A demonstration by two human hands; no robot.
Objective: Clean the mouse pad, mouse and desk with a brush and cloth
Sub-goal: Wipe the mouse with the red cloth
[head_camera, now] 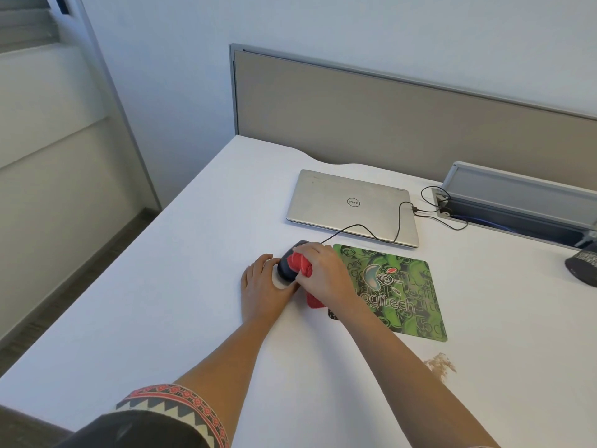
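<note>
red cloth (300, 265), bunched in the right hand (323, 273), lay pressed on top of the dark mouse (287, 270), which sat on the white desk (193, 253) just left of the green mouse pad (397, 292). the right fingers were curled around the cloth; the left hand (263, 286) steadied the mouse's near side, fingers close together. to wipe well, the person probably needed short strokes, a firm left-hand hold, and slack in the cable (355, 226). crumbs (439, 365) remained near the desk's front edge. no brush was visible.
</note>
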